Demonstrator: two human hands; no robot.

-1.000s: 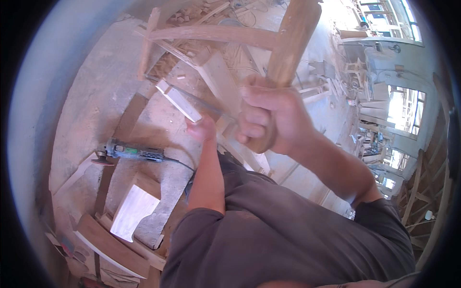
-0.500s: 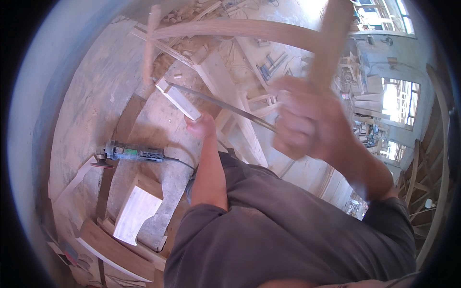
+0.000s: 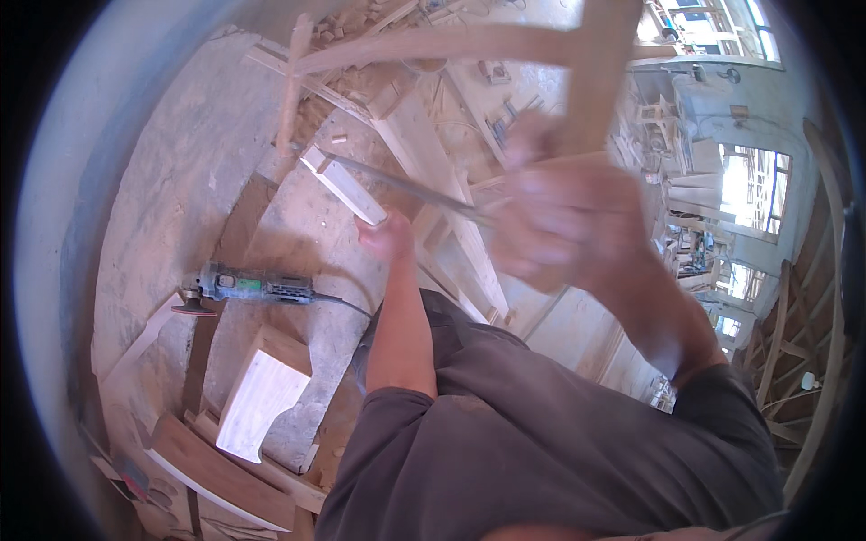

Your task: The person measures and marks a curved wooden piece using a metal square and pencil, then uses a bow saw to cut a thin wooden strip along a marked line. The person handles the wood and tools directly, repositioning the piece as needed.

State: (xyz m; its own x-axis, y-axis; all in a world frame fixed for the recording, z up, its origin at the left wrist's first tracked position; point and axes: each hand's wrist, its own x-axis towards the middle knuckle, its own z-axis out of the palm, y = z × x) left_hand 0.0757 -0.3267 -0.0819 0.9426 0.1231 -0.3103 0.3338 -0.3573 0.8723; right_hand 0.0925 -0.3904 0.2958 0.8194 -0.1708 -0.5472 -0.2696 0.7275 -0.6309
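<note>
My right hand (image 3: 568,221), smeared by motion, is wrapped round the near end of a wooden frame saw (image 3: 600,81). Its long narrow blade runs leftward from that fist to the end of a squared wooden piece (image 3: 347,191). Blade and wood meet or overlap there; how deep any cut goes I cannot tell. My left hand (image 3: 390,236) grips the piece by its nearer end, fingers closed and partly hidden behind it.
An angle grinder (image 3: 253,287) with a cord lies on the work surface at left. Closer to me sits a shaped wooden block (image 3: 263,397) beside a curved board (image 3: 216,469). Long timber beams (image 3: 424,153) and clamps (image 3: 510,126) lie beyond my hands.
My right hand and the saw's near end have shifted slightly left, closer to the wooden piece. My left hand keeps its grip; the whole view has shifted a little.
</note>
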